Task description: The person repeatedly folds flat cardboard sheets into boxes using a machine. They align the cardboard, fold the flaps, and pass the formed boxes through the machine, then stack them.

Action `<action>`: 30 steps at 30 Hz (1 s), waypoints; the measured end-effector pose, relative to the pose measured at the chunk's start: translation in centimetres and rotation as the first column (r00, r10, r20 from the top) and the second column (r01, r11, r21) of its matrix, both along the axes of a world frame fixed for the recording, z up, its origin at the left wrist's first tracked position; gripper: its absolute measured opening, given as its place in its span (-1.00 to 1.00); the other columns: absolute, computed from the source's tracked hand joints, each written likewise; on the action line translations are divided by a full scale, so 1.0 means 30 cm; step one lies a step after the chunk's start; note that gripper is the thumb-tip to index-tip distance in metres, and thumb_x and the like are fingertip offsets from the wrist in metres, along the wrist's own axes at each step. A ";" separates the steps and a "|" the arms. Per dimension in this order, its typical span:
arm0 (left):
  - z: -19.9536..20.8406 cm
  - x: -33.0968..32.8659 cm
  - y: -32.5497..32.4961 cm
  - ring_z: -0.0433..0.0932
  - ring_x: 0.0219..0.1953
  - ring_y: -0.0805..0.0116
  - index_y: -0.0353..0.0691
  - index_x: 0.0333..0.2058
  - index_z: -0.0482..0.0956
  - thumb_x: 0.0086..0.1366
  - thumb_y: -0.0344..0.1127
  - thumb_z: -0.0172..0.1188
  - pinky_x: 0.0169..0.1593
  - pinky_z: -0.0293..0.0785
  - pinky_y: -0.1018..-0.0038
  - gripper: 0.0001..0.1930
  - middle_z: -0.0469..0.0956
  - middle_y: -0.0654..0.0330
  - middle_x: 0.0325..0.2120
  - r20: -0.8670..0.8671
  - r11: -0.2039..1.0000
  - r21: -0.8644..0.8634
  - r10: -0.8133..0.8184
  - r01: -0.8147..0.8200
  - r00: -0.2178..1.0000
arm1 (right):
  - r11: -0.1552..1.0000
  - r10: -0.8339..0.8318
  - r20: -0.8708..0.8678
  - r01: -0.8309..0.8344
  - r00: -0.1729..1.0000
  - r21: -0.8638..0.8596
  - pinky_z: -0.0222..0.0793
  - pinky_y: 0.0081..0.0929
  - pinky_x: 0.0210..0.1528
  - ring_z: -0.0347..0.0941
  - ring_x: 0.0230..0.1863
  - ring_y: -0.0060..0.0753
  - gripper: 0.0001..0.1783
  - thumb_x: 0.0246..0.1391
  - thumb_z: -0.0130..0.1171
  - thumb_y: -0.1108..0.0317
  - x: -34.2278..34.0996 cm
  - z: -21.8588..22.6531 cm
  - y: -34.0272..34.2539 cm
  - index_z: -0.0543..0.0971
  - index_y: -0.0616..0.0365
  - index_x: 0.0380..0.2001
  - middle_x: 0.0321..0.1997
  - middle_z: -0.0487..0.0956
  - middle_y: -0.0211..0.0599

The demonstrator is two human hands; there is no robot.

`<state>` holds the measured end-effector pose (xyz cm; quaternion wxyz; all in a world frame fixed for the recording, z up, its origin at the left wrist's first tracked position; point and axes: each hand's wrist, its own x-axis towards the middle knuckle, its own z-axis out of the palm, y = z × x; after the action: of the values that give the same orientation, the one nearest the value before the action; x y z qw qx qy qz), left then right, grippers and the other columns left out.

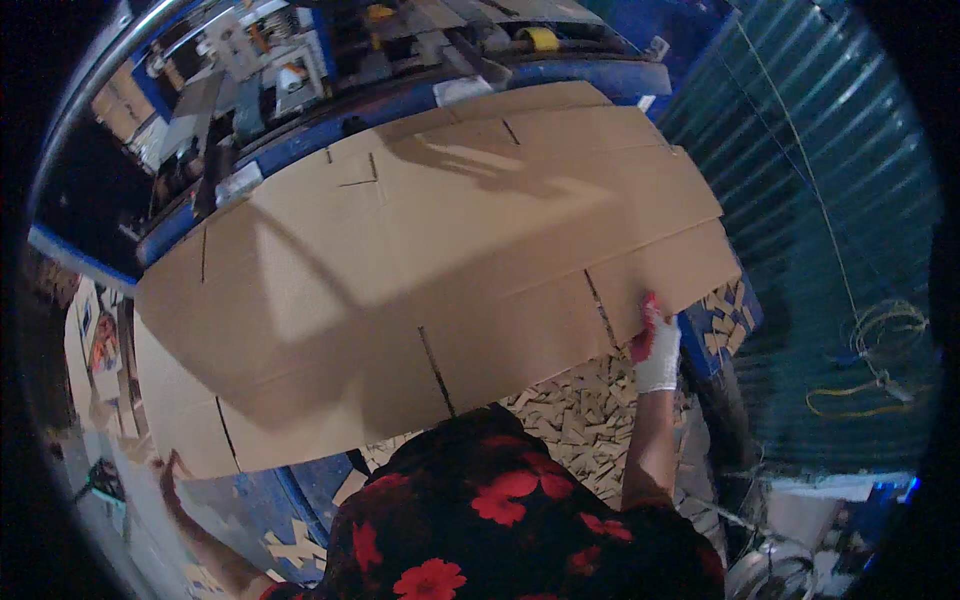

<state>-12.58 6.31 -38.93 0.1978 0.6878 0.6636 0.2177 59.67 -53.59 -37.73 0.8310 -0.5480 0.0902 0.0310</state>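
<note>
A large brown cardboard sheet [400,260] with several dark slots and fold lines lies across in front of me, its far side against a blue machine. My right hand [656,345], in a white glove with red on the thumb and fingers, grips its near right edge. The thumb lies on top of the sheet; the fingers below are mostly hidden. At the near left corner, my bare left hand [168,468] pinches the sheet's edge, small and dim in view.
Beyond the sheet runs the machine's blue beam [590,75] with metal parts and a yellow ring [540,40]. Many cardboard scraps [575,415] lie below the near edge. A green corrugated wall [800,250] stands at right, with a hanging coil of wire [890,330].
</note>
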 end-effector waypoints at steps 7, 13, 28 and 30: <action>0.157 -0.009 -0.133 0.37 0.05 0.31 -0.21 0.11 0.33 0.22 -0.21 0.20 0.12 0.27 0.34 -0.50 0.39 0.14 0.03 0.580 0.997 -0.013 -0.052 0.073 0.813 | 0.967 0.076 0.274 -0.004 0.959 -0.254 0.40 -0.56 -0.09 0.48 -0.21 -0.49 -0.47 -0.07 0.04 0.72 -0.057 0.158 0.011 0.42 0.25 0.05 -0.19 0.56 -0.31; 0.243 0.381 -0.514 0.42 -0.07 0.39 -0.27 -0.02 0.47 0.27 -0.32 0.12 0.04 0.32 0.42 -0.69 0.49 0.21 -0.10 0.535 0.998 -0.044 -0.006 0.036 0.845 | 0.393 0.699 0.348 0.071 0.625 -0.917 0.34 -0.32 0.10 0.41 0.08 -0.08 -0.56 -0.01 0.06 0.67 -0.165 0.193 0.106 0.46 0.22 0.01 0.08 0.46 -0.15; 0.239 1.035 -0.822 0.20 0.25 -0.16 -0.03 0.21 0.31 0.11 -0.41 0.13 0.27 0.05 -0.10 -0.38 0.23 0.08 0.24 -0.365 0.518 0.170 -0.757 0.839 0.542 | 0.226 0.970 0.239 0.553 -0.050 -0.802 0.34 0.03 0.06 0.44 -0.04 0.02 -0.61 -0.37 0.15 0.58 -0.101 0.134 0.226 0.49 0.14 -0.30 -0.24 0.47 -0.15; 0.242 0.982 -0.799 0.25 0.24 -0.06 -0.13 0.20 0.32 0.13 -0.44 0.14 0.27 0.12 0.05 -0.40 0.27 0.05 0.22 -0.055 0.642 0.258 -0.736 0.722 0.675 | 0.197 0.974 0.228 0.492 0.003 -0.848 0.30 0.01 0.12 0.42 0.01 0.10 -0.49 -0.40 0.13 0.63 -0.111 0.180 0.216 0.52 0.15 -0.20 -0.14 0.48 -0.10</action>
<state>16.87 -17.66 -31.66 0.1954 0.9098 0.2906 0.2229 56.34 -47.11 -32.32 0.0920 -0.7493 -0.6368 -0.1568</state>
